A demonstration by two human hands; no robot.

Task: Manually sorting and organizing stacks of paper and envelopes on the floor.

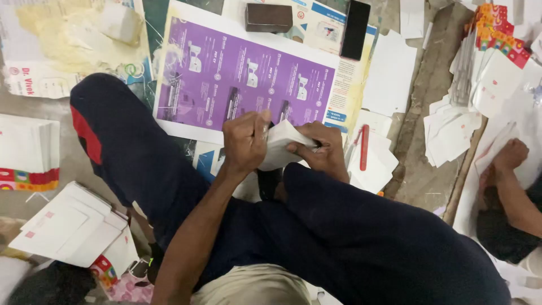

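Both hands (245, 141) (322, 149) clasp a folded white paper (280, 146).

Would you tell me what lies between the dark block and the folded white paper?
In the head view, the purple printed sheet lies between the dark block and the folded white paper.

Big purple printed sheet w/ white border (248, 76) far centre, dark brown block (269, 17) on it, black phone (355, 21) right of that. Folded white paper piece (280, 146) near, red flat stick (364, 147) right.
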